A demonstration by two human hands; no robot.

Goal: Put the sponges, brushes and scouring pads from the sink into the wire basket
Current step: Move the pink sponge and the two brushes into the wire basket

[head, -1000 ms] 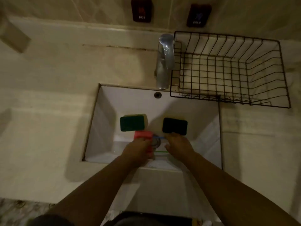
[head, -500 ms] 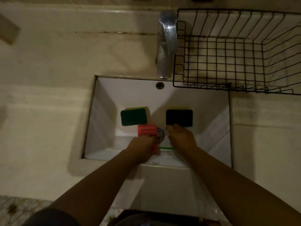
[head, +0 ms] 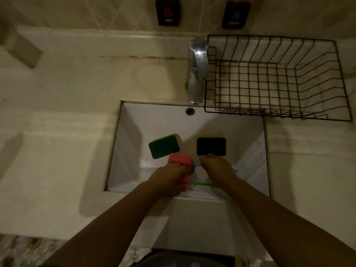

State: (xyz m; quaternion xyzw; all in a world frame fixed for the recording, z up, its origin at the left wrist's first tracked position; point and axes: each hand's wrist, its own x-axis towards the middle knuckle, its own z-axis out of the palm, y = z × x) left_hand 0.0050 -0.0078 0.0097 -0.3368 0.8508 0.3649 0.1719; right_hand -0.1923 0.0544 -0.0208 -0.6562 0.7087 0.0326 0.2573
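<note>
Two hands are lowered into the sink (head: 131,135): the left hand (head: 169,176) is closed around a pink sponge (head: 178,158), the right hand (head: 216,168) around a blue brush (head: 196,165) — both lifted for the wire basket (head: 277,78) beyond the right hand.

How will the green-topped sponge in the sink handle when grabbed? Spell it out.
The green-topped sponge is probably light and squashy: a yellow foam layer shows under its scouring face. Lying flat on the sink floor, it shouldn't roll. It may be wet and heavier; the dim view doesn't show.
</note>
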